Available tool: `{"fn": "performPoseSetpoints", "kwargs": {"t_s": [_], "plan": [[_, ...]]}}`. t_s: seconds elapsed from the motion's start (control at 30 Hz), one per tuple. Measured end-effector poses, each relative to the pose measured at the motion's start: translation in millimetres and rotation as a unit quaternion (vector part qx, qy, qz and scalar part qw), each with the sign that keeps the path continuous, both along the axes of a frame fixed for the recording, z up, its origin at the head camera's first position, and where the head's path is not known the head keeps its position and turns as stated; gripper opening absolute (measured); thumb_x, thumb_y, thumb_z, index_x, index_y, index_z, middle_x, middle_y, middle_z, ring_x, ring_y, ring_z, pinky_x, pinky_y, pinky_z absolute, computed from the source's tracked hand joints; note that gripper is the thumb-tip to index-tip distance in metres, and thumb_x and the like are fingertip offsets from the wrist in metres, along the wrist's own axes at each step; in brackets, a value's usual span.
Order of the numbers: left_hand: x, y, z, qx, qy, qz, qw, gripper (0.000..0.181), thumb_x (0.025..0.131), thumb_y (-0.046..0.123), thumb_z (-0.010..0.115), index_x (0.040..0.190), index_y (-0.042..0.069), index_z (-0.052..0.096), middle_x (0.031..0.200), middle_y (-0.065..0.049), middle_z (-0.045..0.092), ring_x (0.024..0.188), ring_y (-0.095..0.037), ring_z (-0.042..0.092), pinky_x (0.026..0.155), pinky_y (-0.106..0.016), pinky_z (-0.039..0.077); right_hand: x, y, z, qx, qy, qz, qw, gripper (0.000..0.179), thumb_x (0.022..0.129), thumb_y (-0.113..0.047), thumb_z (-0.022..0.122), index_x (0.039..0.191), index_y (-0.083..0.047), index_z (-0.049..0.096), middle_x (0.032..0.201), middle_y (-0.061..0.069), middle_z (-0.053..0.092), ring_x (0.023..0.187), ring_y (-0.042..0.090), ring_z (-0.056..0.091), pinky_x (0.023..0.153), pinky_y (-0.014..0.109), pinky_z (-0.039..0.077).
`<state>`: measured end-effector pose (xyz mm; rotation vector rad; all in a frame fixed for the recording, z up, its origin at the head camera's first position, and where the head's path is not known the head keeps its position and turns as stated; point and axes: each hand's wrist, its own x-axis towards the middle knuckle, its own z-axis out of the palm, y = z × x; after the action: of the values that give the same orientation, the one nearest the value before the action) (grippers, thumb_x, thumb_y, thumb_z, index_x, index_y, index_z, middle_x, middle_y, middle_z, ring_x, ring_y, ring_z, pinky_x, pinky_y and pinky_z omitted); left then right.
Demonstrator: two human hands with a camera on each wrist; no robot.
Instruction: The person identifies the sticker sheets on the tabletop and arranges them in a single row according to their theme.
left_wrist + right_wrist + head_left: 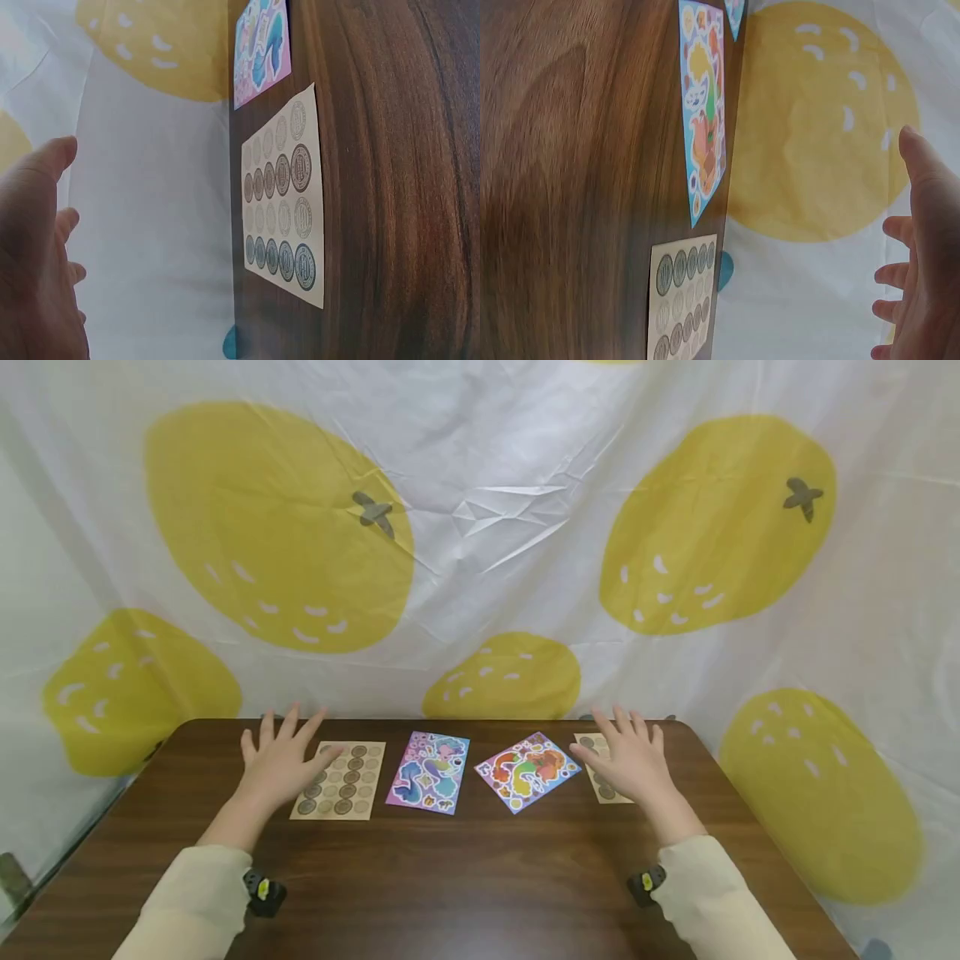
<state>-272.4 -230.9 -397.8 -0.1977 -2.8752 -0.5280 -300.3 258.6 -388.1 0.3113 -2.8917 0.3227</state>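
Head view: seeing left hand (pixel 276 770) at 8 o'clock near beige sheet (pixel 348 793), right hand (pixel 636 763) at 4 near second sheet (pixel 608 792), with fingers (pixel 288 724) spread apart.

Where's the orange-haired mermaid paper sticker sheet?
Head view: the orange-haired mermaid sheet lies angled on the brown wooden table, just right of centre, between the pink-purple mermaid sheet and the beige round-seal sheet partly hidden by the right hand.
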Motion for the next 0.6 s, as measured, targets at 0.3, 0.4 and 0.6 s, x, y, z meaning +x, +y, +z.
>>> {"fn": "performPoseSetpoints", "kwargs": {"t_s": [0.3, 0.4, 0.6], "plan": [[2.3, -8.4, 0.5, 0.014, -0.006, 0.001, 0.9999, 0.083, 0.091, 0.069, 0.036, 0.155, 0.020, 0.018, 0.157, -0.022, 0.005, 0.137, -0.052, -0.010, 0.098, -0.074, -0.009, 0.4, -17, -5.0, -0.018, 0.019, 0.008, 0.9996, 0.087, 0.089, -0.072, 0.038, 0.151, -0.012, 0.029, 0.153, 0.022, 0.020, 0.138, 0.046, 0.014, 0.105, 0.068, 0.005], [3.9, -9.4, 1.1, 0.023, -0.003, 0.002, 0.9997, 0.082, 0.091, 0.068, 0.037, 0.155, 0.019, 0.018, 0.157, -0.022, 0.007, 0.137, -0.053, -0.008, 0.098, -0.074, -0.008, 1.6, -26, -3.4, -0.024, 0.028, 0.014, 0.9992, 0.085, 0.090, -0.069, 0.039, 0.151, -0.011, 0.030, 0.152, 0.022, 0.023, 0.137, 0.046, 0.017, 0.105, 0.068, 0.008], [5.2, -10.8, -0.1, 0.043, 0.007, -0.002, 0.9991, 0.078, 0.093, 0.060, 0.044, 0.154, 0.019, 0.019, 0.156, -0.023, 0.010, 0.137, -0.054, -0.005, 0.098, -0.075, -0.006, 3.5, -44, -3.8, -0.054, 0.056, 0.025, 0.9966, 0.077, 0.091, -0.060, 0.049, 0.148, -0.009, 0.036, 0.149, 0.022, 0.030, 0.134, 0.045, 0.025, 0.105, 0.066, 0.013]]}}
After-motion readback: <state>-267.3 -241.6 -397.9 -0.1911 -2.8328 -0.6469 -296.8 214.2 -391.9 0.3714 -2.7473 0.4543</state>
